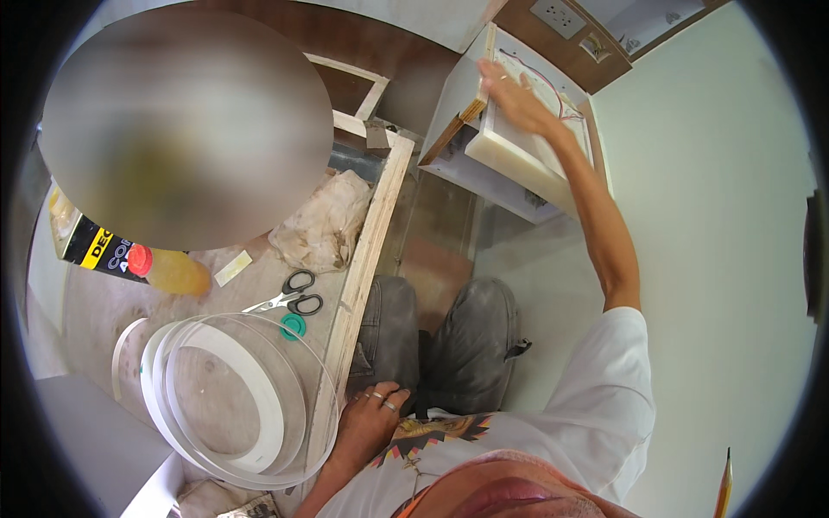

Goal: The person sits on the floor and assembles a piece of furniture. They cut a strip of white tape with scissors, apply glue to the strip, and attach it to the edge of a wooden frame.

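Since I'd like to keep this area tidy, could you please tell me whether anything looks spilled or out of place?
Only the crumpled, brown-stained bundle beyond the scissors looks untidy, lying rumpled on the worktop; I see no clear spill.

Smooth panel (pixel 516 166), matt wooden frame (pixel 380 220)

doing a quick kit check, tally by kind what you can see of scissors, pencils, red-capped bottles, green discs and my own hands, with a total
Scissors: 1
Pencil: 1
Red-capped bottle: 1
Green disc: 1
Hands: 2 (left hand, right hand)
Total: 6
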`<state>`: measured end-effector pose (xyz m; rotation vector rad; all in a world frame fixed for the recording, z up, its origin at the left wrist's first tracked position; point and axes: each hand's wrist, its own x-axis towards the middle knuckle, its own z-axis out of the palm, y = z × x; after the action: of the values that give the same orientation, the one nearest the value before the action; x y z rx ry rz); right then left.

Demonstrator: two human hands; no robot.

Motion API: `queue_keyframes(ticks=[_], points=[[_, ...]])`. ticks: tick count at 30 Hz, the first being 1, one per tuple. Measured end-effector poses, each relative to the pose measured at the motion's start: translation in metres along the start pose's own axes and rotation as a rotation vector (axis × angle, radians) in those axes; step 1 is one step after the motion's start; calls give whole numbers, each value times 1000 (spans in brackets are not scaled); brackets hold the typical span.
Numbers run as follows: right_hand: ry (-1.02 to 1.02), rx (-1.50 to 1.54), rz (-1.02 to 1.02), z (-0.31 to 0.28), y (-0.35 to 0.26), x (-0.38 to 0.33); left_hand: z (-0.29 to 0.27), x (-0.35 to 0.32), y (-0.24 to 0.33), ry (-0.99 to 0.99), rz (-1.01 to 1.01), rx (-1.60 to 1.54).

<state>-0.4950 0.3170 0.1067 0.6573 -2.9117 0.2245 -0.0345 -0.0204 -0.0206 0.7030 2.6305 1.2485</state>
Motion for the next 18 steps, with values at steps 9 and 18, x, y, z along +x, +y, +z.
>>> queue_keyframes(ticks=[9, 18], points=[[-149, 15, 12, -6, -31, -17, 3, -2, -1, 7, -6, 14], [-161, -123, -36, -31, -86, -36, 1, -4, 2, -17, 12, 38]])
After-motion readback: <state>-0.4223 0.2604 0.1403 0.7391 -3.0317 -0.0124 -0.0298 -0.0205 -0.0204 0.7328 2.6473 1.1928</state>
